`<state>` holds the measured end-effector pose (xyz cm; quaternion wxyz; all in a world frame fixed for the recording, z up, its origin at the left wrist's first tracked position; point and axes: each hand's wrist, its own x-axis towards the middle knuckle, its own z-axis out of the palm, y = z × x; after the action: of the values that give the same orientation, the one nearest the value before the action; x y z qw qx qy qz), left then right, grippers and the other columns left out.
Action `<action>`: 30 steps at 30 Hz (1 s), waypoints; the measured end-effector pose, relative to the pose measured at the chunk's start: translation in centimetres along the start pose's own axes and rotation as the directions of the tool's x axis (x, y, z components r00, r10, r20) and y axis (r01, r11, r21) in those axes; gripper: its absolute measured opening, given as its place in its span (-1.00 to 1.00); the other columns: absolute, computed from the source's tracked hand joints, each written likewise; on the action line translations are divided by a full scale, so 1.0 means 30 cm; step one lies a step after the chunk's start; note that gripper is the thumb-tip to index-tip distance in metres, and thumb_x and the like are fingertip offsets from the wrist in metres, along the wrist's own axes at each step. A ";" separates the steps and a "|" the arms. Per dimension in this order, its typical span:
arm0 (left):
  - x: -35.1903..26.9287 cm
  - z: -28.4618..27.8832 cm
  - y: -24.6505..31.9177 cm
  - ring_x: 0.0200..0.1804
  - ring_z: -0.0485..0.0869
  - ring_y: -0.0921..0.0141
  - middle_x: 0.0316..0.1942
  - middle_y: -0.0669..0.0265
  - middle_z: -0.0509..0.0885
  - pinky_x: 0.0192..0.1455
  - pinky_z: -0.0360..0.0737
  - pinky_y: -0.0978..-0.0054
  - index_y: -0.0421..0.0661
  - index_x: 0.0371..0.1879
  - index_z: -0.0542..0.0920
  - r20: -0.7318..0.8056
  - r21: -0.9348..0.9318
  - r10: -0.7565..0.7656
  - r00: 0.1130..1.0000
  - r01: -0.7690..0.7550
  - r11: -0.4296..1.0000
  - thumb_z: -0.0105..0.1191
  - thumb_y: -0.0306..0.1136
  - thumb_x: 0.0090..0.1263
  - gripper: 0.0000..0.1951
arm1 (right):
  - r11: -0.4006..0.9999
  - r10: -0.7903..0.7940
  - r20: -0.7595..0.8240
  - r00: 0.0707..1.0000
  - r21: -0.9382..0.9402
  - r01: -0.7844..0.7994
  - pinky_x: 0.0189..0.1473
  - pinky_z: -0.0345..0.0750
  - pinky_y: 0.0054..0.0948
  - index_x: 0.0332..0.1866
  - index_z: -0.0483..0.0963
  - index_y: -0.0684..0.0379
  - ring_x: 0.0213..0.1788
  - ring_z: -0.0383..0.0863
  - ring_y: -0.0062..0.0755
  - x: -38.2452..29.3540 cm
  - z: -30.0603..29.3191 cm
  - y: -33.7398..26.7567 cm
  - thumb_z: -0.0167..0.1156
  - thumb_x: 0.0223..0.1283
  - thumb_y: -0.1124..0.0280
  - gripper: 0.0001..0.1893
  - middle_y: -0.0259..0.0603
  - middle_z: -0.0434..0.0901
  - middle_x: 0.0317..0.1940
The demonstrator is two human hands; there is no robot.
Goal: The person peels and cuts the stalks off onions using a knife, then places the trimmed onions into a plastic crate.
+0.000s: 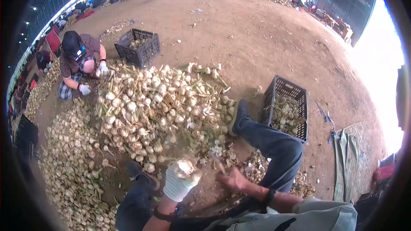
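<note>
A garlic bulb [185, 167] with a pale, bare underside rests in the fingers of my left hand [180, 183], which wears a white striped glove. To its right, my bare right hand [231, 178] is closed around the handle of a small tool [221, 166], blurred, probably a knife; its blade is hard to make out. The two hands are apart, above the dirt floor between my legs. Just beyond them spreads a large heap of garlic bulbs with stalks [160, 102]. Loose garlic skins and trimmings [255, 168] lie near my right hand.
A black plastic crate [303, 109] holding garlic stands beyond my right knee; another crate [147, 49] stands behind the heap. A co-worker [78, 61] in white gloves crouches at the left. A second pile of bulbs [67, 154] lies left; a green sheet [345, 163] lies right.
</note>
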<state>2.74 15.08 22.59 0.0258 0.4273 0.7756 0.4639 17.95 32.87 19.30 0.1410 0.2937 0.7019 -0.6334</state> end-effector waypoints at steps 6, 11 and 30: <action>-0.041 0.071 -0.013 -0.40 0.62 0.40 -0.41 0.32 0.64 -0.31 0.57 0.43 -0.13 -0.28 0.56 -0.142 -0.493 -0.384 0.913 0.271 0.826 0.34 -0.31 0.11 -0.71 | 0.877 -0.416 -0.008 0.909 0.262 0.404 -0.49 0.44 -0.49 -0.15 0.57 0.26 -0.52 0.51 -0.60 0.040 0.203 -0.151 0.26 0.35 0.18 -0.70 -0.38 0.59 -0.48; -0.046 0.035 -0.030 -0.34 0.56 0.36 -0.35 0.29 0.57 -0.28 0.55 0.41 -0.19 -0.26 0.51 -0.140 -0.640 -0.416 0.898 0.239 0.730 0.35 -0.28 0.19 -0.68 | 0.938 -0.247 -0.017 0.969 0.247 0.244 -0.50 0.35 -0.53 -0.21 0.62 0.27 -0.53 0.41 -0.64 -0.002 0.160 -0.226 0.32 0.27 0.08 -0.62 -0.41 0.51 -0.57; -0.056 -0.017 -0.036 -0.31 0.67 0.49 -0.35 0.19 0.74 -0.21 0.61 0.49 -0.32 -0.11 0.63 0.192 -0.210 -0.504 0.842 0.537 0.817 0.31 -0.37 0.17 -0.64 | 0.987 -0.156 -0.039 0.987 0.035 0.158 -0.50 0.35 -0.50 -0.28 0.61 0.33 -0.53 0.38 -0.69 -0.001 0.036 -0.261 0.35 0.22 0.04 -0.56 -0.44 0.48 -0.62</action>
<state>2.88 13.35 21.50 0.2559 0.2203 0.7933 0.5066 13.15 31.60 25.44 0.0726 0.2514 0.7132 -0.6504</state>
